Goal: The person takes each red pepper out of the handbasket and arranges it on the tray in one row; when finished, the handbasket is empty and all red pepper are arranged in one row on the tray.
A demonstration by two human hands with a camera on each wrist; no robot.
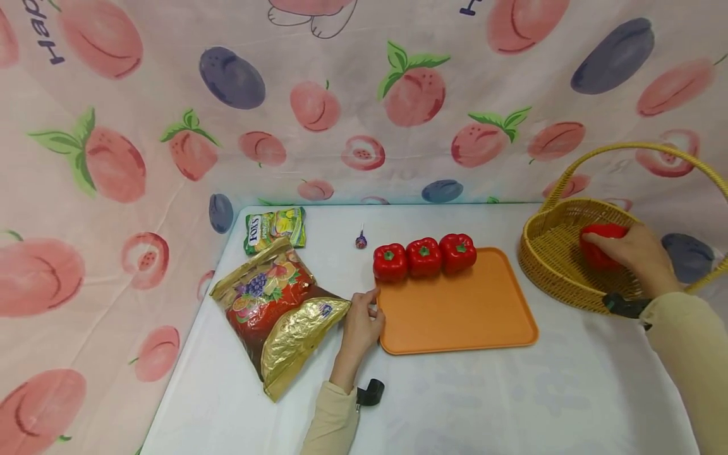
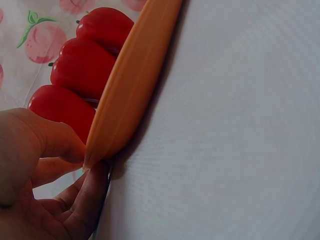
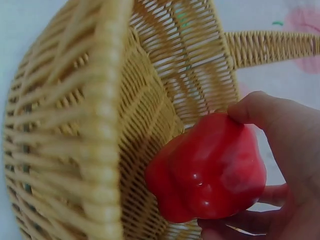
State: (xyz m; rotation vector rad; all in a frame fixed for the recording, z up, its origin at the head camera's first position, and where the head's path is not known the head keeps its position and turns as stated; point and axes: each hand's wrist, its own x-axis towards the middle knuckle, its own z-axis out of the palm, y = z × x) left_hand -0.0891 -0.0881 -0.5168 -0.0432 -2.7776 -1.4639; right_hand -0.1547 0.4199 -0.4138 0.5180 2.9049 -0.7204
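Note:
In the head view my right hand [image 1: 643, 253] is inside the wicker basket [image 1: 534, 259], gripping a red bell pepper [image 1: 594, 249]. The right wrist view shows the thumb on one side of this pepper [image 3: 215, 170] and the fingers on the other. My left hand [image 1: 362, 321] is at the left edge of the orange tray [image 1: 455, 309]. Up close, its thumb and fingers pinch the tray's rim [image 2: 125, 95]. Three more red bell peppers [image 1: 423, 256] sit in a row along the tray's far left side.
Left of the tray lies a large red-and-gold snack bag [image 1: 284, 309], with a small green candy packet [image 1: 275, 229] behind it. A wrapped lollipop [image 1: 361, 240] is on the white table near the back. The basket's tall handle [image 1: 631, 146] arches above it.

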